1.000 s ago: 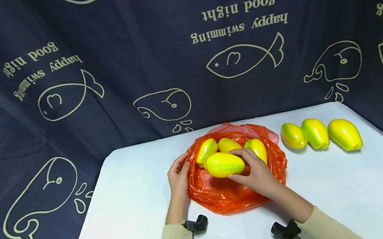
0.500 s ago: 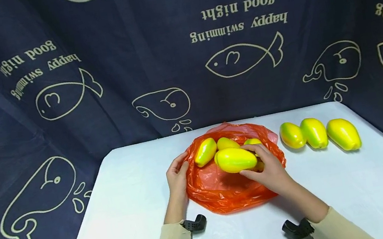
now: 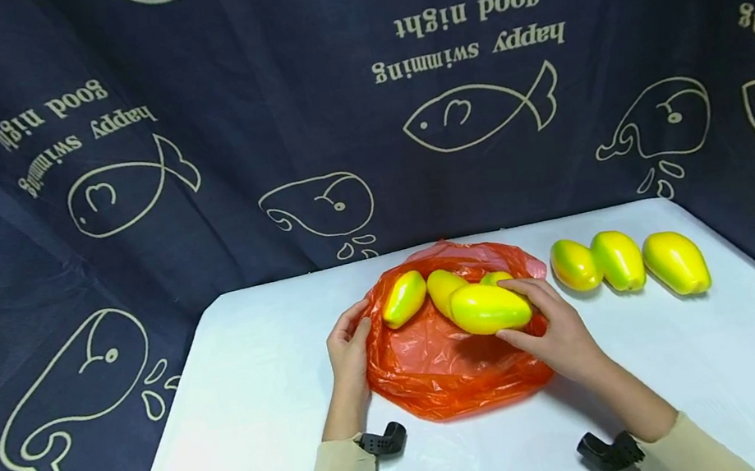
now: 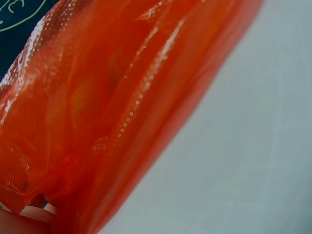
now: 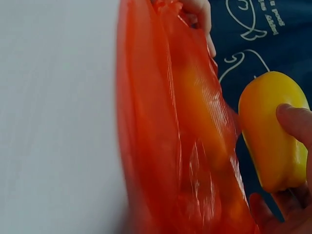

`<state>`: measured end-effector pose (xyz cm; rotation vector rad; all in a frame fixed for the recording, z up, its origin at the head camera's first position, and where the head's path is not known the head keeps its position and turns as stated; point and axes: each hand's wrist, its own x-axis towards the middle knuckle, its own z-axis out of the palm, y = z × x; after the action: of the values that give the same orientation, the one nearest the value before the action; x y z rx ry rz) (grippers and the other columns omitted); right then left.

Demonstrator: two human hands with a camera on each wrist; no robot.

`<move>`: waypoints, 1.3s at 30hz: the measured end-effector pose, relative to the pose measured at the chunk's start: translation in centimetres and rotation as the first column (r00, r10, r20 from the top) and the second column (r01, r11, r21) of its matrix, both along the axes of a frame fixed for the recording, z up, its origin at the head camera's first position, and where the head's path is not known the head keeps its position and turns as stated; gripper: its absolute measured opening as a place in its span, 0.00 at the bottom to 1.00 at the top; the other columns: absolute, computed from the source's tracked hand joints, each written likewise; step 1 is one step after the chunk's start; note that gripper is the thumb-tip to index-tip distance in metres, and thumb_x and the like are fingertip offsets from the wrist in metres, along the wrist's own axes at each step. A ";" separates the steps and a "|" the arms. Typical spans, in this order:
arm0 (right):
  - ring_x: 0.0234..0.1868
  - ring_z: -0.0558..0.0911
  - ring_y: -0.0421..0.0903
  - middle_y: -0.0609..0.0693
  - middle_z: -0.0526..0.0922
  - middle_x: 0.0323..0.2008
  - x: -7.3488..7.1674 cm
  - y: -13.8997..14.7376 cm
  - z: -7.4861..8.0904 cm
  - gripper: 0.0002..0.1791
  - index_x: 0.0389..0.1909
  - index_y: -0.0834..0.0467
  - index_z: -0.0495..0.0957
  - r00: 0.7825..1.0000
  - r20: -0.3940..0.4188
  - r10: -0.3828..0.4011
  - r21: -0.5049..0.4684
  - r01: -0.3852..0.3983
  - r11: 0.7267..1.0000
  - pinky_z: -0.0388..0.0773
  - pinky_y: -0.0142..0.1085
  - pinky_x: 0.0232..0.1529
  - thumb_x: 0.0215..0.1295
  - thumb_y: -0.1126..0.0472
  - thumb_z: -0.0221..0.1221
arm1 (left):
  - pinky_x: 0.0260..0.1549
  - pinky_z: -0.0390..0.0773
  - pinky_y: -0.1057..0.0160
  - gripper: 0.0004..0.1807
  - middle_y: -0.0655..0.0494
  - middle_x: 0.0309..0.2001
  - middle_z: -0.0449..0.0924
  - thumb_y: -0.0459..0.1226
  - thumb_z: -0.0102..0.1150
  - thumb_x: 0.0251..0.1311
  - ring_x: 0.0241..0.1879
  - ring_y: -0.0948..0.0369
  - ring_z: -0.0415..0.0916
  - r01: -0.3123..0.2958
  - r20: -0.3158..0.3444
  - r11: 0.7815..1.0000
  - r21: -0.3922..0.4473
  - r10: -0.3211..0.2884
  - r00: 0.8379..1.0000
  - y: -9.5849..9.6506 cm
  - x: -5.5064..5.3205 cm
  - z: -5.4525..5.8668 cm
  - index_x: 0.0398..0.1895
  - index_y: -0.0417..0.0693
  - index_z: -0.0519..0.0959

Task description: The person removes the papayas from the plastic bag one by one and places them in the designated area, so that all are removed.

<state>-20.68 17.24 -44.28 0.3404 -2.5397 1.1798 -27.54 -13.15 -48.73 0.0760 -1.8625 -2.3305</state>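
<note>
My right hand (image 3: 565, 333) holds a yellow-green papaya (image 3: 489, 308) over the right part of an open red plastic bag (image 3: 443, 401), thumb on the near side and fingers on the far side. In the right wrist view the same papaya (image 5: 270, 131) shows beside the bag's wall, clear of it. My left hand (image 3: 350, 355) grips the bag's left rim. Inside the bag lie a papaya (image 3: 405, 299) at the left, another (image 3: 443, 288) at the middle, and one (image 3: 495, 278) partly hidden behind the held fruit. Red plastic (image 4: 122, 97) fills much of the left wrist view.
Three more papayas (image 3: 620, 261) lie in a row on the white table (image 3: 261, 388), right of the bag. A dark blue curtain (image 3: 295, 99) with fish and whale drawings hangs behind the table and at both sides.
My right hand has carried the papaya rightward over the bag, uncovering the middle papaya and covering most of the right one. The left hand stays at the rim.
</note>
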 end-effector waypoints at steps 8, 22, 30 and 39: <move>0.58 0.71 0.44 0.51 0.74 0.60 0.5 2.4 -0.1 0.39 0.69 0.50 0.68 0.999 -0.018 -0.043 0.002 0.043 0.999 0.63 0.14 0.54 0.56 0.56 0.73 | 0.50 0.83 0.67 0.16 0.53 0.58 0.79 0.34 0.54 0.70 0.55 0.58 0.77 0.020 0.011 1.000 0.019 -0.020 1.000 0.0 0.2 0.0 0.58 0.51 0.81; 0.53 0.64 0.21 0.53 0.73 0.60 1.2 6.5 -0.5 0.37 0.69 0.49 0.69 0.993 -0.011 -0.118 -0.022 0.118 0.993 0.66 0.17 0.50 0.59 0.55 0.71 | 0.50 0.83 0.66 0.16 0.52 0.59 0.78 0.35 0.54 0.70 0.56 0.58 0.77 0.025 0.027 0.999 0.031 -0.026 0.999 -0.1 0.2 0.1 0.58 0.51 0.80; 0.53 0.62 0.22 0.54 0.72 0.62 1.8 8.8 -1.2 0.38 0.71 0.50 0.67 0.981 0.041 -0.187 0.006 0.187 0.982 0.66 0.19 0.45 0.60 0.52 0.70 | 0.50 0.83 0.66 0.17 0.52 0.59 0.78 0.34 0.54 0.70 0.55 0.57 0.77 0.026 0.026 0.999 0.030 -0.026 0.999 0.1 0.1 0.0 0.59 0.50 0.80; 0.49 0.60 0.18 0.57 0.71 0.62 2.1 12.0 -2.3 0.39 0.71 0.54 0.65 0.966 0.078 -0.248 0.013 0.248 0.969 0.64 0.11 0.42 0.62 0.50 0.68 | 0.51 0.83 0.65 0.16 0.52 0.59 0.77 0.35 0.54 0.70 0.55 0.57 0.77 0.031 0.024 0.999 0.024 -0.032 0.999 0.0 0.2 0.1 0.58 0.52 0.80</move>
<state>-18.55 29.24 -46.62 -0.0262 -2.5588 1.1124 -27.33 -13.14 -48.58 0.0792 -1.8602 -2.3836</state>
